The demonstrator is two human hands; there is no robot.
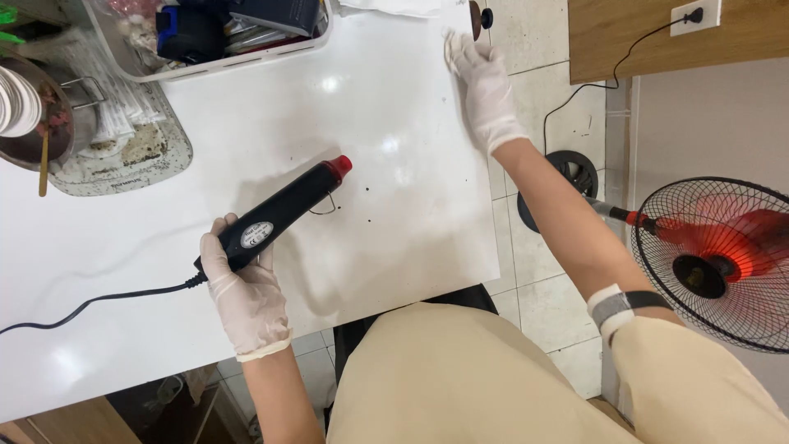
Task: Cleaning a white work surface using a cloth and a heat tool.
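Observation:
My left hand (243, 284), in a white glove, grips the rear of a black heat gun (279, 212) with a red nozzle, held low over the white table (386, 123). Its black cord (90, 302) trails left across the table. My right hand (485, 86), also gloved, reaches to the far right corner of the table. Its fingers press flat near the edge, and I cannot tell whether anything small lies under them. A small dark wire loop (326, 205) lies by the nozzle.
A white bin (205, 37) of assorted items stands at the back. A metal bowl with a wooden stick (37, 123) rests on a dirty tray (123, 152) at the left. A red floor fan (715, 263) runs at the right. A wall socket (694, 15) holds a plug.

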